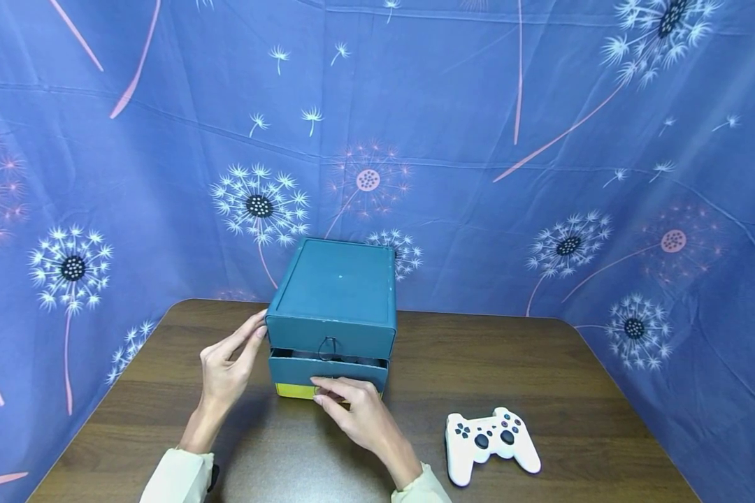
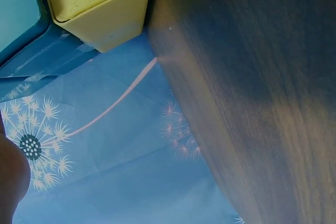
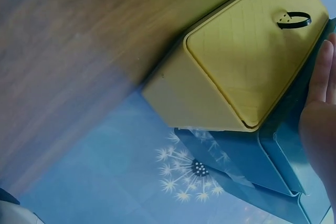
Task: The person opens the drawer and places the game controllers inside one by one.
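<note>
In the head view a stack of small drawer units stands on the table, teal (image 1: pixel 336 279) above yellow (image 1: pixel 294 390). The middle teal drawer (image 1: pixel 289 369) is pulled out a little, with a dark gap above its front. My right hand (image 1: pixel 361 412) is at that front, thumb and index finger pinching at its ring pull, which the fingers largely hide. My left hand (image 1: pixel 226 367) touches the left side of the top unit with extended fingers. In the right wrist view the yellow drawer (image 3: pixel 241 51) is closed, and fingers (image 3: pixel 320 77) lie along the teal front.
A black ring pull (image 1: pixel 328 347) hangs on the top drawer's front. To the right of the stack lies a white game controller (image 1: pixel 491 441) on the wooden table (image 1: pixel 478 363). Behind the table hangs a blue dandelion-print cloth (image 1: pixel 453 230).
</note>
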Demonstrator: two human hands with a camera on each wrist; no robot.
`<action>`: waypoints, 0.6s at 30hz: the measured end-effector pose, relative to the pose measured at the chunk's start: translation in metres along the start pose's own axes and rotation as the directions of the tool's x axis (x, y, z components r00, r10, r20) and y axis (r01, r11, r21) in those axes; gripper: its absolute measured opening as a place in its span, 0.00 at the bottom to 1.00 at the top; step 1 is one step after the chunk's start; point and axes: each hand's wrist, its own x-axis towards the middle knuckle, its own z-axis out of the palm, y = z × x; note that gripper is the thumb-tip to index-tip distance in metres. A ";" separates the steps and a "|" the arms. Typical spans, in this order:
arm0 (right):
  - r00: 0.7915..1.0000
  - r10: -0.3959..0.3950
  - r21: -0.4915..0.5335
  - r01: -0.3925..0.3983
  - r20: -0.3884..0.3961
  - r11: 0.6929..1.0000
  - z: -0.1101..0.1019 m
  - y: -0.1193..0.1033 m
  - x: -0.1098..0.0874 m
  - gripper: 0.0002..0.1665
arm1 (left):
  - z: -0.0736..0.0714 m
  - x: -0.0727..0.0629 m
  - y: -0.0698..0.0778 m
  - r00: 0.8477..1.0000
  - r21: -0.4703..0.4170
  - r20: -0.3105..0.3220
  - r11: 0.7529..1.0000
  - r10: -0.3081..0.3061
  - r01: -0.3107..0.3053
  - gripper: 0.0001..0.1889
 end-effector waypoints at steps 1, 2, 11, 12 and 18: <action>1.000 0.000 0.003 0.000 0.000 1.000 0.000 0.001 0.001 0.15 | 0.000 0.000 0.000 1.000 0.000 -0.001 1.000 0.000 0.000 0.25; 1.000 0.005 0.006 -0.005 0.000 1.000 0.000 0.001 0.001 0.15 | 0.000 0.000 0.000 1.000 -0.001 -0.002 1.000 0.001 -0.001 0.25; 0.998 0.063 -0.002 -0.063 0.002 0.998 -0.002 0.005 0.005 0.15 | 0.000 -0.001 -0.001 1.000 0.011 -0.003 1.000 -0.005 0.005 0.25; 0.998 0.066 -0.004 -0.066 0.001 0.998 -0.002 0.006 0.005 0.15 | 0.000 -0.001 -0.001 1.000 0.011 -0.003 1.000 -0.006 0.006 0.25; 0.995 0.096 -0.001 -0.096 0.010 0.995 -0.001 0.008 0.007 0.15 | 0.000 -0.001 0.000 1.000 -0.001 -0.003 1.000 -0.010 0.010 0.25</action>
